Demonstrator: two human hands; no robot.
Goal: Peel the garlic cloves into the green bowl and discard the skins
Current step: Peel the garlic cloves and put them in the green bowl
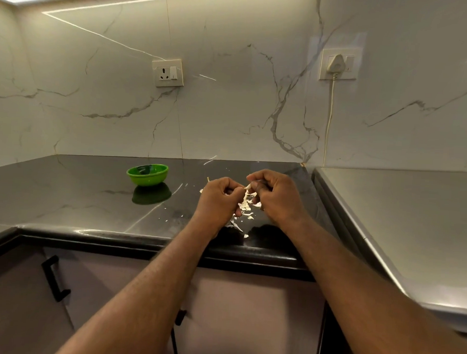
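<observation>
Black stone table (pixel 77 195) carries the green bowl (pixel 147 174) left of the left hand (pixel 218 196) and right hand (pixel 276 195), both curled, pinching one garlic clove (pixel 248 186) above scattered pale skins (pixel 245 204).

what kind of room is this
Most likely a home kitchen: a dark stone counter with cabinets below, a marble-look backsplash with a socket, and garlic skins near a green bowl.
</observation>
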